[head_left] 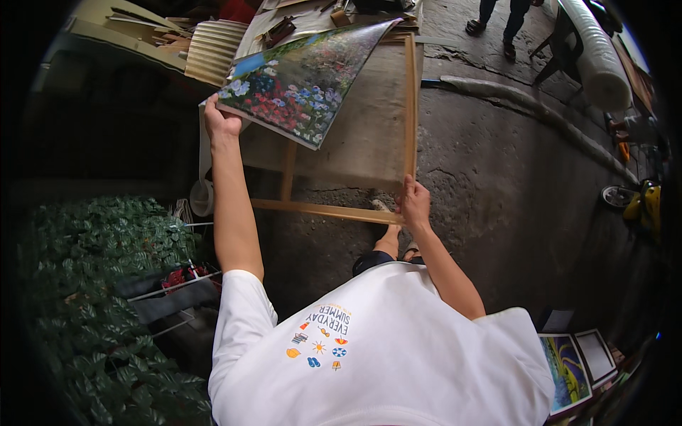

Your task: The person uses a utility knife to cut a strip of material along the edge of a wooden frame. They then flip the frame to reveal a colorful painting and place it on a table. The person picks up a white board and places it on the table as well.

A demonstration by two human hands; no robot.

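A loose canvas painting (291, 96) of blue, red and white flowers hangs from my left hand (222, 122), whose fingers are closed on its near left corner. The canvas slants upward to a point at the far right. Beneath it lies a bare wooden stretcher frame (410, 113) with a crossbar, partly hidden by the canvas. My right hand (415, 201) is closed around the frame's near right corner. The frame's near end juts out over the floor, and its far end lies on a cluttered worktable.
Pouches and scraps lie on the worktable (249, 44). Corrugated cardboard (215, 48) stands at its left. Leafy artificial greenery (106, 284) fills the lower left. A person's legs (503, 21), a plastic-wrapped roll (597, 57) and a long wrapped bundle (526, 106) are at right. Framed pictures (566, 369) sit lower right.
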